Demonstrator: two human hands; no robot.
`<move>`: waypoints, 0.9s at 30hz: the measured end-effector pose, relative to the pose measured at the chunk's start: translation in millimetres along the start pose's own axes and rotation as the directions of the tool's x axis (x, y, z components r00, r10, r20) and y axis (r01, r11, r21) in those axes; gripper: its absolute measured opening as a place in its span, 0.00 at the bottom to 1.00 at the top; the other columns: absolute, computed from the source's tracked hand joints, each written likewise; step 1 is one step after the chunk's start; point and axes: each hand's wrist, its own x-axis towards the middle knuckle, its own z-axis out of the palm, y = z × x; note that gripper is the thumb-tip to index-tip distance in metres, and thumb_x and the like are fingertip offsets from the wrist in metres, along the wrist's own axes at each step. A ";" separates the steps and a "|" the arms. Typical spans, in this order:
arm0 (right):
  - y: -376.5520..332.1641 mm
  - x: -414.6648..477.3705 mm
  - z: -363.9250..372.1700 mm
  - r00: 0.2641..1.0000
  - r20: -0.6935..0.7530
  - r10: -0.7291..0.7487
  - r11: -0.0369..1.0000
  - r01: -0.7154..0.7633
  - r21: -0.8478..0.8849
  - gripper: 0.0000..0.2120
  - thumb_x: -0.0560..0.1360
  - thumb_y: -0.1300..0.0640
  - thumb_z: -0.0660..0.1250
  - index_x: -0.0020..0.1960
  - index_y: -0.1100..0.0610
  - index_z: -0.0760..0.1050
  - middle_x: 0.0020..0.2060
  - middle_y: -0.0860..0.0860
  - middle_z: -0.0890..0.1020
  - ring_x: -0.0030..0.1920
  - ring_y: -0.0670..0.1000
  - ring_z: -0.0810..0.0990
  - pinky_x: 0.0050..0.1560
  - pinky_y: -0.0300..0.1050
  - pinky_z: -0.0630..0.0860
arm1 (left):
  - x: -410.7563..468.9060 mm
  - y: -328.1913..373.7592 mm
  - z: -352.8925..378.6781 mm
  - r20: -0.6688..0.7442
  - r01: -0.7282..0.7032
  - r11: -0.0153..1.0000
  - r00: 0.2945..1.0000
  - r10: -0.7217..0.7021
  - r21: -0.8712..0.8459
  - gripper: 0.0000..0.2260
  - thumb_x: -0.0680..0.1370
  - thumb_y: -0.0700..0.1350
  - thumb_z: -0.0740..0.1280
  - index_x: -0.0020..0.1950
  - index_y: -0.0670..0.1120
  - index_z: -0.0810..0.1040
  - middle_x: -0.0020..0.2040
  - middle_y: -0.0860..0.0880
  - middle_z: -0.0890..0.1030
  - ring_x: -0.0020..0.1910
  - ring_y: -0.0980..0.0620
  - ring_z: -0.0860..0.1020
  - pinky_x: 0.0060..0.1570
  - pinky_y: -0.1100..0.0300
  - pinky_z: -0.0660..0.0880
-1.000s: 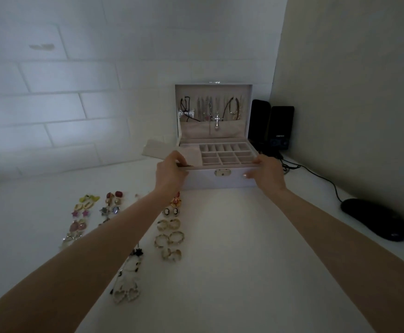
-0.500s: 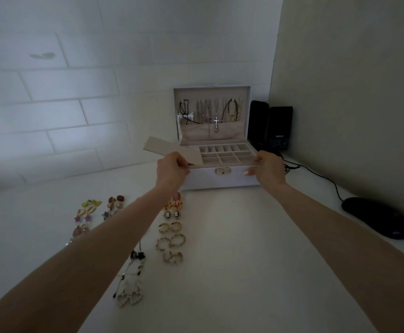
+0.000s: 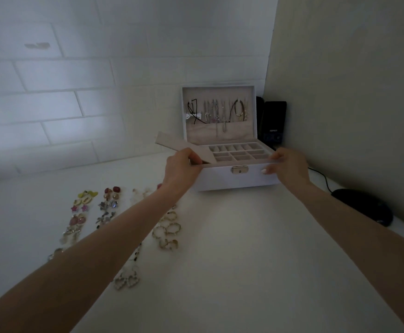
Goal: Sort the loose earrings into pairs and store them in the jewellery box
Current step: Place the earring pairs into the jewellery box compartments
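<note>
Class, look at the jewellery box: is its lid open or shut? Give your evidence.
Open. The lid stands upright behind the jewellery box, showing necklaces hanging inside it and the divided tray below.

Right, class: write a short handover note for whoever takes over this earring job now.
Left hand pinches the beige flap at the front left corner of the jewellery box; right hand grips its front right rim. Box open, tray compartments look empty. Earrings lie in paired rows on the table, left of the box. Done: sorting, apparently. Left: storing every pair.
</note>
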 end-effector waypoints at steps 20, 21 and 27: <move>-2.5 -139.7 -78.8 0.999 0.043 0.005 0.989 0.002 -0.148 0.17 0.57 0.57 0.81 0.34 0.54 0.74 0.37 0.51 0.75 0.38 0.49 0.74 0.33 0.41 0.65 | -139.2 48.6 -4.9 -0.073 0.045 0.991 0.997 -0.036 0.126 0.12 0.77 0.49 0.63 0.60 0.52 0.77 0.58 0.49 0.77 0.55 0.50 0.75 0.47 0.62 0.64; 0.5 -145.6 -80.1 0.999 0.042 0.007 0.987 -0.001 -0.160 0.17 0.57 0.56 0.81 0.33 0.53 0.72 0.41 0.53 0.76 0.40 0.50 0.74 0.32 0.41 0.64 | -146.9 49.1 -4.0 -0.071 0.051 0.990 0.997 -0.042 0.134 0.12 0.77 0.50 0.63 0.60 0.52 0.76 0.58 0.49 0.77 0.55 0.50 0.75 0.47 0.62 0.64; 3.5 -172.7 -92.4 0.998 0.058 0.015 0.972 -0.001 -0.235 0.18 0.57 0.54 0.81 0.31 0.51 0.70 0.44 0.58 0.77 0.39 0.50 0.74 0.30 0.39 0.61 | -183.3 53.4 -9.8 -0.075 0.025 0.991 0.997 -0.015 0.133 0.12 0.77 0.50 0.63 0.59 0.52 0.76 0.57 0.50 0.75 0.54 0.53 0.76 0.44 0.65 0.62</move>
